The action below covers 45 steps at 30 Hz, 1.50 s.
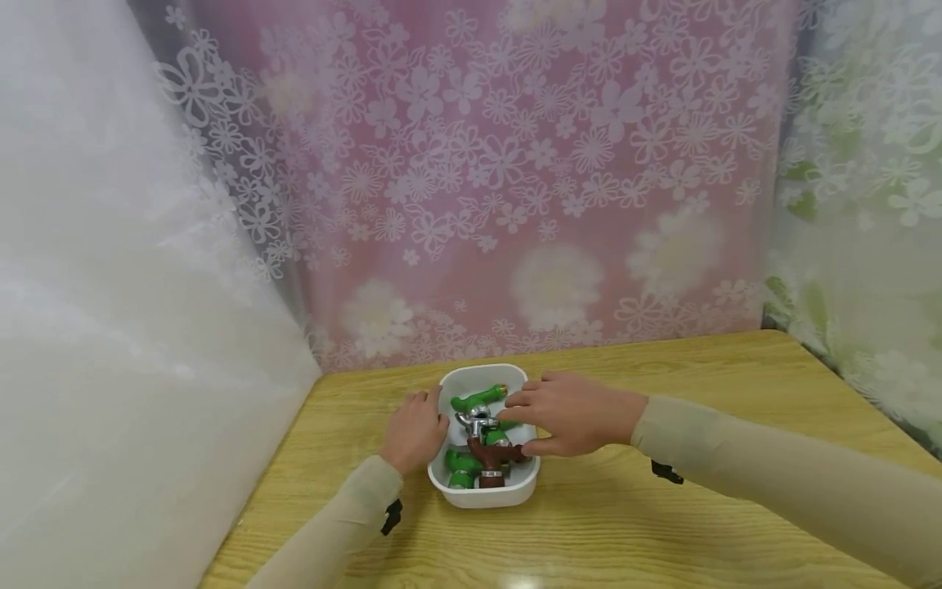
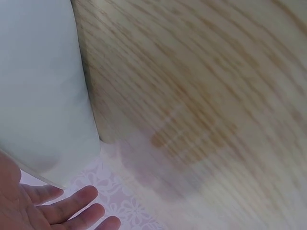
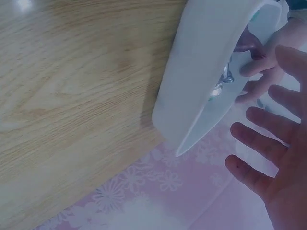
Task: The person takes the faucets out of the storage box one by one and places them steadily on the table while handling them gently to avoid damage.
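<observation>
A white tub holds several taps. A chrome tap lies in the middle, a green tap toward the far end. Nearer the front are a brown tap and another green tap. My left hand is at the tub's left rim; its fingers are extended and slightly apart in the left wrist view. Over the right rim, my right hand reaches with spread fingers, thumb near the brown tap's end. The right wrist view shows these fingers with nothing between them.
The tub stands on a wood-grain table, toward its far edge. A pink flowered curtain hangs behind it. White sheeting borders the left side, and a green-and-white flowered curtain the right.
</observation>
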Available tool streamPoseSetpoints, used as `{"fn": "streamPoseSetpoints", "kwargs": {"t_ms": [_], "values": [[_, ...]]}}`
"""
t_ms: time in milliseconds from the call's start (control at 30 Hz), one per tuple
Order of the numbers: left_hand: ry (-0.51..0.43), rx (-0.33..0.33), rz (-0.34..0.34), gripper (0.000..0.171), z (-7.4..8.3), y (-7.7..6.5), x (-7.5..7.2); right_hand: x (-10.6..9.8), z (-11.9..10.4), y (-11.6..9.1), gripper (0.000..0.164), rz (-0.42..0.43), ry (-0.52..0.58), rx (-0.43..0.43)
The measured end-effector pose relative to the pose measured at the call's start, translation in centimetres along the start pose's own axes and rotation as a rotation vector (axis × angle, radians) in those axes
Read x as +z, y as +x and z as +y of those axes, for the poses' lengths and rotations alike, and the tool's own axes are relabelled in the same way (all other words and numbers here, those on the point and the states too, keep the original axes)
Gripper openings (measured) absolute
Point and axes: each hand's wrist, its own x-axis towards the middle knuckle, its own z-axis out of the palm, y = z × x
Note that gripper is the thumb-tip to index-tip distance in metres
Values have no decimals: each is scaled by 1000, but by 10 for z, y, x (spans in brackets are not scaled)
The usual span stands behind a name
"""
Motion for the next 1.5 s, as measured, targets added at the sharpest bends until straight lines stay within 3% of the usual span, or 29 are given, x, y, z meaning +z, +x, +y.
{"fn": "streamPoseSetpoints", "kwargs": {"t_ms": [567,933,1200,1500], "values": [[33,-14,-29,53,2,0,-3,-1,-10,43,51,-17,-38,-138],[33,-10,-26,52,2,2,-1,5,-15,66,39,-71,28,-178],[40,-10,-16,51,2,2,0,7,-18,77,30,-112,92,-176],[50,-19,-27,50,2,2,-2,14,-23,86,33,-167,115,-150]]}}
